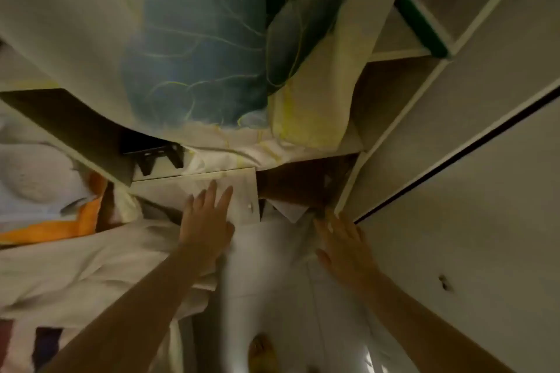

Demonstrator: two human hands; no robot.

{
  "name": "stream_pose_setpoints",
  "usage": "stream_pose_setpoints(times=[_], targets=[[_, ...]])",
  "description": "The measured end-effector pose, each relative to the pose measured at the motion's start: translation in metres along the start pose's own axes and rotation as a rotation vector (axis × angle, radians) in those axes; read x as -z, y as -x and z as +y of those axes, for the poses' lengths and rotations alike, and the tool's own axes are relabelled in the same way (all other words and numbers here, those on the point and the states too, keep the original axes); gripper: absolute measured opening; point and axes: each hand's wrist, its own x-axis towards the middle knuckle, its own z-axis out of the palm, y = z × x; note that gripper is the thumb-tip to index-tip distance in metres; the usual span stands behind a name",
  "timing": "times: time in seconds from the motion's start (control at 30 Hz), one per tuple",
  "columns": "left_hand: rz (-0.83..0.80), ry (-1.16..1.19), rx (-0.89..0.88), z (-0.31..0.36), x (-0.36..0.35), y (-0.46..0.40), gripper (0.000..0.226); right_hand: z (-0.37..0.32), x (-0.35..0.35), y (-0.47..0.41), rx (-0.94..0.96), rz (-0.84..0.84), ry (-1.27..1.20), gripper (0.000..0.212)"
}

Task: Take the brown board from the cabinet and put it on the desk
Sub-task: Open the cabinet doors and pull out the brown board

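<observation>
Two hands are raised into the dim cabinet (pixel 394 142). Our left hand (pixel 207 221) lies flat with its fingers (pixel 212 191) spread, resting on a pale panel (pixel 230 194); nothing is pinched. Our right hand (pixel 342 239) is likewise open, fingers (pixel 325 222) loosely apart, fingertips at the lower edge of a dark brown surface. We take this surface to be the brown board (pixel 300 182); it sits just beyond the right fingertips and to the right of the left fingers, inside the compartment. We cannot tell whether the right fingertips touch it. A blue-and-cream cloth (pixel 194 48) hangs above both sets of fingers. A white cabinet door (pixel 454 130) stands right of the right fingers.
</observation>
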Motion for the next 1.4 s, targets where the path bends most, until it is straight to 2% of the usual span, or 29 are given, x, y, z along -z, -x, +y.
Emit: stream_pose_setpoints(times=[0.17, 0.4, 0.63, 0.9, 1.07, 1.23, 1.4], targets=[[0.043, -0.011, -0.024, 0.005, -0.008, -0.062, 0.077, 0.008, -0.019, -0.027, 0.037, -0.017, -0.091, 0.063], [0.111, 0.042, -0.051, 0.014, -0.031, -0.094, 0.081, 0.031, -0.044, -0.024, 0.034, -0.075, -0.109, 0.054], [0.215, 0.097, -0.009, 0.017, -0.042, -0.093, 0.077, 0.053, -0.056, -0.009, 0.053, -0.052, -0.158, 0.064], [0.18, 0.257, 0.051, 0.024, -0.057, -0.047, 0.045, 0.098, -0.049, 0.012, 0.083, -0.172, -0.19, 0.072], [0.165, 0.342, 0.088, 0.021, -0.065, -0.002, 0.031, 0.115, -0.048, 0.016, 0.137, -0.159, -0.167, 0.08], [0.132, 0.347, 0.12, 0.004, -0.082, 0.046, 0.027, 0.11, -0.047, 0.018, 0.191, -0.107, -0.2, 0.086], [0.174, 0.415, 0.215, -0.016, -0.095, 0.084, 0.035, 0.101, -0.047, 0.019, 0.082, -0.088, -0.24, 0.093]])
